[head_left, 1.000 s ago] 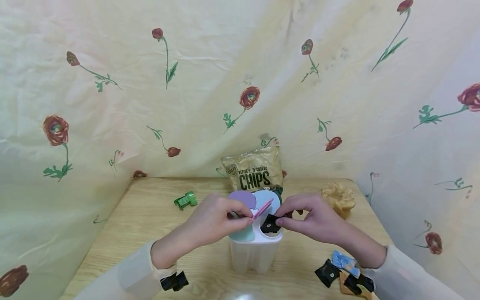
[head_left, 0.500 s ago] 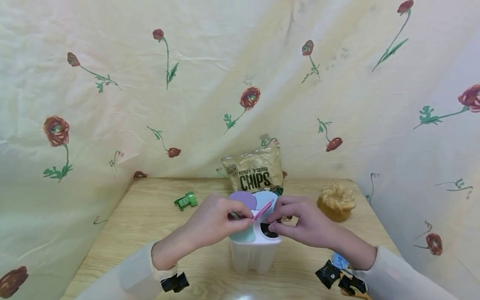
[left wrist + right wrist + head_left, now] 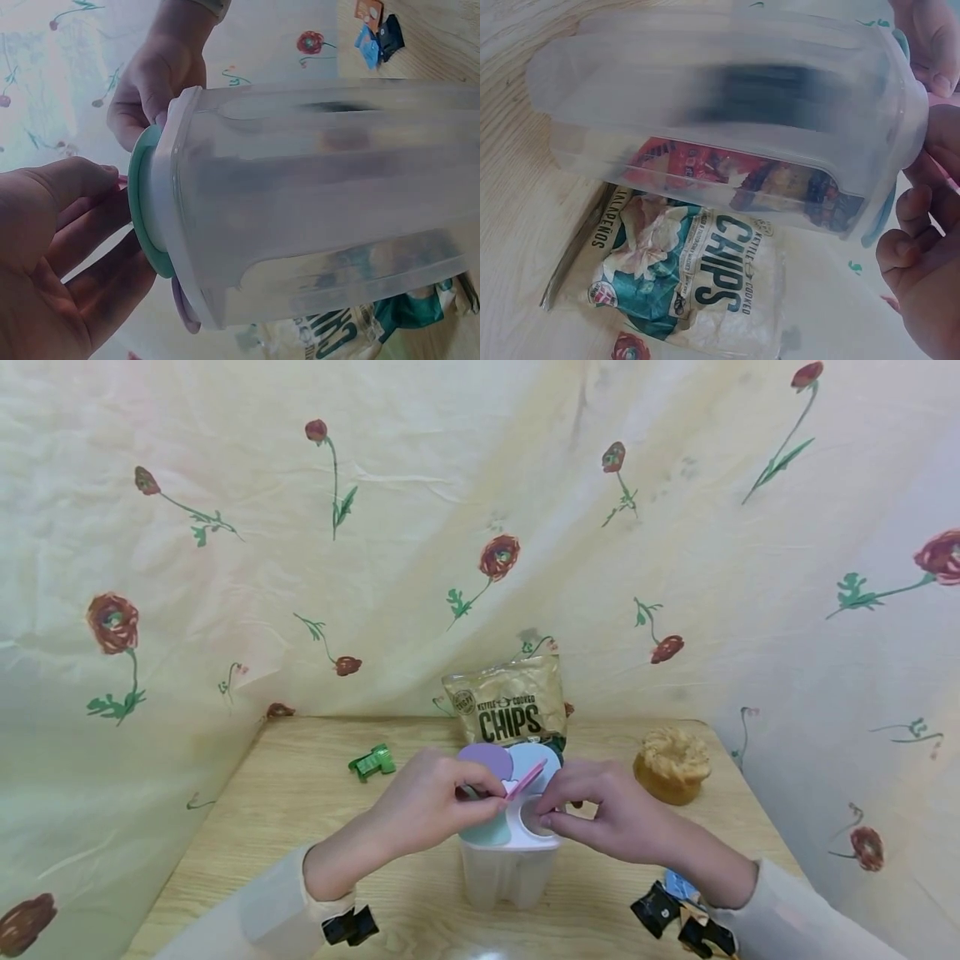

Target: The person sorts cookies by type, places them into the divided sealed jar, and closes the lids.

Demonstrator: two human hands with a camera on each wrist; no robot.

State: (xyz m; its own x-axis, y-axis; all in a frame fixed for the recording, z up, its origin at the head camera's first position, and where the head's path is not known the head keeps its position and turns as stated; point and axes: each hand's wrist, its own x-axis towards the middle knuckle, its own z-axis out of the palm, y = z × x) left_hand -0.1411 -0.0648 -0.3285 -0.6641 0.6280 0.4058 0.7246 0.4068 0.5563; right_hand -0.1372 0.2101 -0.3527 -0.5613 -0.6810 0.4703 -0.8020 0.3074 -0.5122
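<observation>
A translucent container [image 3: 510, 877] stands upright, its white top bearing purple [image 3: 487, 760], light blue [image 3: 538, 758] and mint [image 3: 487, 833] lids. My left hand [image 3: 442, 793] pinches the raised pink lid [image 3: 527, 779] between thumb and fingers. Beneath it the round opening is uncovered. My right hand [image 3: 607, 810] is at that opening's right rim, its fingers loosely bent with nothing showing between them. Inside the container, a blurred dark packet [image 3: 761, 94] shows in the right wrist view. Red and dark packets [image 3: 697, 165] fill another compartment.
A chips bag [image 3: 510, 702] stands behind the container. A ring-shaped cake [image 3: 672, 766] sits at the right, a small green wrapped item [image 3: 372, 762] at the left. Near my right wrist lie black [image 3: 657, 908] and blue [image 3: 681, 883] packets, plus an orange one [image 3: 368, 12].
My right hand moved left to the opening and let go of the black packet, which dropped through it. My left hand still holds the pink lid up.
</observation>
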